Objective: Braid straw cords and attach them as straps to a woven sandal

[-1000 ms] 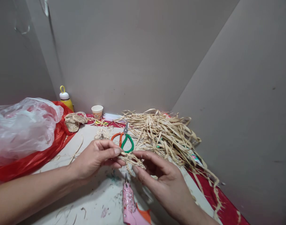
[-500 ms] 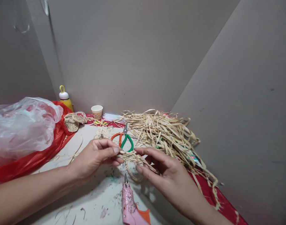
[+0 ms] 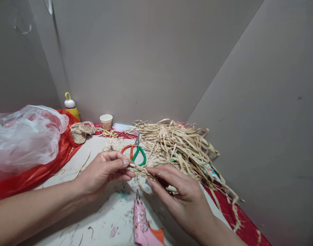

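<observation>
A braided length of raffia (image 3: 141,171) stretches between my two hands above the white board. Its left end is pinched between the thumb and fingers of my left hand (image 3: 111,167). My right hand (image 3: 178,188) closes its thumb and fingertips around the braid farther right, and its palm hides part of the strands. A thin loop of the braid hangs below. Just beyond the hands lie scissors (image 3: 139,155) with one orange and one green handle. Nearer to me, a pink glue gun (image 3: 141,218) with an orange trigger points its nozzle toward the braid.
A heap of loose raffia strips (image 3: 177,140) lies at the back right. Woven pieces (image 3: 79,132) rest near a paper cup (image 3: 106,121) and white sticks (image 3: 121,127). A yellow bottle (image 3: 72,107) stands behind plastic bags (image 3: 28,133) at left. Grey walls close in behind and right.
My right hand has moved slightly left along the braid and its fingers have closed onto it. My left hand keeps its pinch, almost in the same place.
</observation>
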{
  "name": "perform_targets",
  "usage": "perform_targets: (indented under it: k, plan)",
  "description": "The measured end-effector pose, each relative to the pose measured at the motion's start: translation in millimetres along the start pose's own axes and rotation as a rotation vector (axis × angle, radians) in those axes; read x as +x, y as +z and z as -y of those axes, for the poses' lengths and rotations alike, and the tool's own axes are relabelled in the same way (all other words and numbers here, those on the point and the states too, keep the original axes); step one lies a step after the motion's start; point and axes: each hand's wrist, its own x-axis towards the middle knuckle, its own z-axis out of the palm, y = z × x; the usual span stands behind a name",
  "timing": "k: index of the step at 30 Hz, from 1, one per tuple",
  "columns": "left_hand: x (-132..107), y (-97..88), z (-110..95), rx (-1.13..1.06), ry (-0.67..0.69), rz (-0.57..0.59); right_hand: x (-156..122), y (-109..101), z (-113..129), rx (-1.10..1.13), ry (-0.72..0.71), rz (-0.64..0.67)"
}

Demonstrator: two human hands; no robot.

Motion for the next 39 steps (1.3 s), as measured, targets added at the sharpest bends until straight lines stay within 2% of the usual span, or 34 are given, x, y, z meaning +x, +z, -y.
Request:
perform_targets:
  k: [4, 7, 12, 15, 18, 21, 24, 26, 28, 31, 35, 39]
  plan:
    - [0.1, 1.4, 0.2, 0.014, 0.013, 0.041, -0.9, -0.2, -0.6, 0.009, 0.0, 0.002]
    - [5.0, -3.6, -6.6, 0.098, 0.086, 0.061, -0.8, -0.9, -2.6, 0.001, 0.045, -0.012]
    - [23.7, -31.2, -33.6, 0.296, 0.298, -0.086, 0.4, -0.6, -6.0, 0.008, 0.133, -0.027]
    - [33.6, -44.6, -44.4, 0.374, 0.312, -0.131, 1.2, 1.5, -6.7, 0.03, 0.18, -0.032]
    - [39.9, -50.0, -45.6, 0.486, 0.281, -0.126, 1.8, 3.1, -6.4, 0.075, 0.252, -0.034]
    - [46.2, -58.3, -44.8, 0.811, 0.345, -0.169, 2.3, 2.9, -6.6, 0.15, 0.398, -0.069]
    - [55.4, -76.6, -46.0, 1.282, 0.372, -0.31, 2.7, 2.8, -9.1, 0.248, 0.565, -0.105]
    - [62.8, -90.7, -46.1, 1.386, 0.321, -0.388, 2.8, 3.7, -11.4, 0.296, 0.638, -0.106]
    - [69.6, -102.0, -44.6, 1.38, 0.256, -0.407, 2.6, 5.6, -13.2, 0.331, 0.675, -0.096]
    - [75.8, -109.4, -41.1, 1.324, 0.154, -0.36, 1.9, 9.3, -14.3, 0.37, 0.693, -0.08]
    - [77.4, -107.3, -35.1, 1.202, 0.081, -0.294, 0.9, 14.7, -16.2, 0.374, 0.722, -0.07]
    - [80.9, -103.7, -24.2, 1.064, 0.04, -0.288, 1.3, 18.2, -19.7, 0.381, 0.735, 0.011]
